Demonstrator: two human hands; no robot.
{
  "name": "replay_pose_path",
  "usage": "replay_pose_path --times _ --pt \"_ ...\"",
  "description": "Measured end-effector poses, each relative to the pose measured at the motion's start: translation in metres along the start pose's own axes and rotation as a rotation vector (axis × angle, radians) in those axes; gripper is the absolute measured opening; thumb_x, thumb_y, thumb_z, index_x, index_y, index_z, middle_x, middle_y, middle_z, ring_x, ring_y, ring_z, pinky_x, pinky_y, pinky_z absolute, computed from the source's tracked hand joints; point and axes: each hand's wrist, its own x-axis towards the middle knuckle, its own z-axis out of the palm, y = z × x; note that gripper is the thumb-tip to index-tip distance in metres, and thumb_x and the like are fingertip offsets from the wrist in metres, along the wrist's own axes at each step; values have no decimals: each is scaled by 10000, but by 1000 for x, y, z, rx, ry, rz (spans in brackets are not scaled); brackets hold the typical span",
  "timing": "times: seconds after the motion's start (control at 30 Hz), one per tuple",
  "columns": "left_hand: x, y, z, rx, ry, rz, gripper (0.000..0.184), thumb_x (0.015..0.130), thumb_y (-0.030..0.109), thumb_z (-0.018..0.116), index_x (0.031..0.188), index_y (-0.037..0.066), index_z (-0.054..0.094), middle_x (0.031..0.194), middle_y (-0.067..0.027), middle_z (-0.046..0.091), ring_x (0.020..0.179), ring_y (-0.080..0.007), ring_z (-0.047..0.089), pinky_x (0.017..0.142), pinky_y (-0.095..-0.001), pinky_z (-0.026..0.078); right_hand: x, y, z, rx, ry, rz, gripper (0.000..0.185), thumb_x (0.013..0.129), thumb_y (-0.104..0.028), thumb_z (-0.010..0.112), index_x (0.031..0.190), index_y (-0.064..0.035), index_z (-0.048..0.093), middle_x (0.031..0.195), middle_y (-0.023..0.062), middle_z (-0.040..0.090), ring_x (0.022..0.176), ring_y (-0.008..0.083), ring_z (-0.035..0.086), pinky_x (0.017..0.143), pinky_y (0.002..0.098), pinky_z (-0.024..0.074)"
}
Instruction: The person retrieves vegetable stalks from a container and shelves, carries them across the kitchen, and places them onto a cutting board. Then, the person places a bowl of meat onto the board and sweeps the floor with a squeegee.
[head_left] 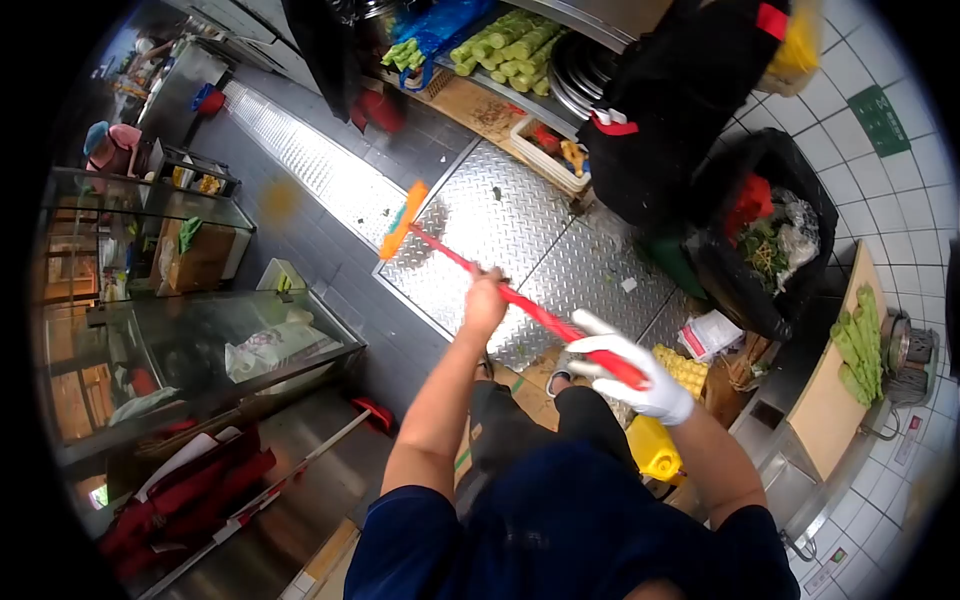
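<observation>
A long red-handled floor tool (540, 315) slants across the middle, its orange head (403, 222) on the metal floor plates (500, 215). My bare left hand (485, 303) is closed around the middle of the handle. In a white glove, my right hand (640, 378) is at the handle's near end. The handle lies across that palm, between loosely spread fingers. Some wet-looking dark patches and small scraps lie on the plates near the orange head.
A black-lined bin (775, 235) with scraps stands at right, near a board (830, 375) with green vegetables. A white tray (550, 152) sits below a shelf. A yellow container (655, 448) is by my legs. Glass-sided counters (230, 340) line the left; another person (112, 148) is at far left.
</observation>
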Motion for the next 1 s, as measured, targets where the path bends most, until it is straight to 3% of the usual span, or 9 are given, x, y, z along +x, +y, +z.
replay_pose_path --times 0.13,0.17,0.3,0.37,0.43,0.6,0.83,0.9,1.0 --pt "42 -110 -78 195 -4 -49 65 858 34 631 915 6 641 1168 -443 559 1240 -542 515 1026 -511 484 89 53 17 397 -201 135 660 915 -153 611 1441 167 373 1576 249 307 1440 361 404 1167 505 395" --pt "54 -139 -87 251 5 -40 66 860 36 625 916 5 642 1165 -436 567 1260 -537 504 1031 -507 483 112 58 28 629 -34 282 649 989 -221 545 1488 128 321 1526 267 386 1388 382 466 1134 499 431" --pt "101 -215 -116 238 7 -142 61 861 49 634 905 11 652 1146 -393 614 1271 -558 490 1041 -515 467 216 166 29 916 -43 655 536 1079 -352 413 1507 -32 360 1421 260 521 1214 396 620 954 442 558" --pt "116 -256 -113 211 60 -85 65 862 60 663 903 11 651 1115 -389 625 1274 -561 488 1032 -519 469 261 187 40 1016 -10 654 377 1059 -321 500 1351 -82 487 1176 205 681 949 307 715 673 308 599" --pt "124 -281 -103 200 45 -76 121 884 96 692 882 -8 631 1096 -384 631 1281 -554 486 1031 -522 466 293 200 43 1031 31 694 272 1034 -254 556 1250 -92 523 1139 196 689 823 234 696 551 239 554" --pt "135 -240 -53 201 29 -113 167 898 110 702 835 -5 598 1034 -369 644 1280 -565 474 1035 -535 459 285 209 0 1433 22 560 95 996 -98 514 947 -25 479 743 36 502 514 89 458 407 225 384" --pt "130 -63 74 -7 -7 59 130 890 122 693 890 8 630 962 -351 657 1173 -568 539 983 -548 482 136 82 -80 1376 272 433 152 1010 -129 466 914 -12 480 733 33 491 512 87 441 423 219 367" --pt "112 -1 115 -64 -98 124 130 901 133 688 893 11 640 906 -275 685 1150 -554 563 1027 -529 464 70 45 -95 1455 268 427 184 1027 -151 441 906 -16 474 726 24 473 510 83 438 439 213 371" --pt "64 94 180 -100 -176 250 145 810 82 705 951 46 690 971 -249 699 1080 -527 590 972 -539 512 -33 -9 -109 1417 433 340 206 1038 -176 430 901 -30 475 676 13 452 497 88 426 453 212 380"
